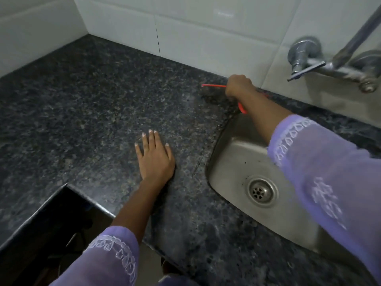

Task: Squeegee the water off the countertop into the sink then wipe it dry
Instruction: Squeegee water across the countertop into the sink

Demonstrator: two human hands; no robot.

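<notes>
Red squeegee (214, 86), black-speckled countertop (103, 96), lilac sleeve (321, 162)

White tiled walls (185, 27) meet in a corner behind the dark speckled granite tabletop (92, 96). A chrome tap (321, 62) juts from the wall at its right. Light is dim.

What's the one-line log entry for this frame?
phase: squeegee | right hand: grips red squeegee by sink back corner | left hand: flat on countertop | cloth: not seen
</notes>
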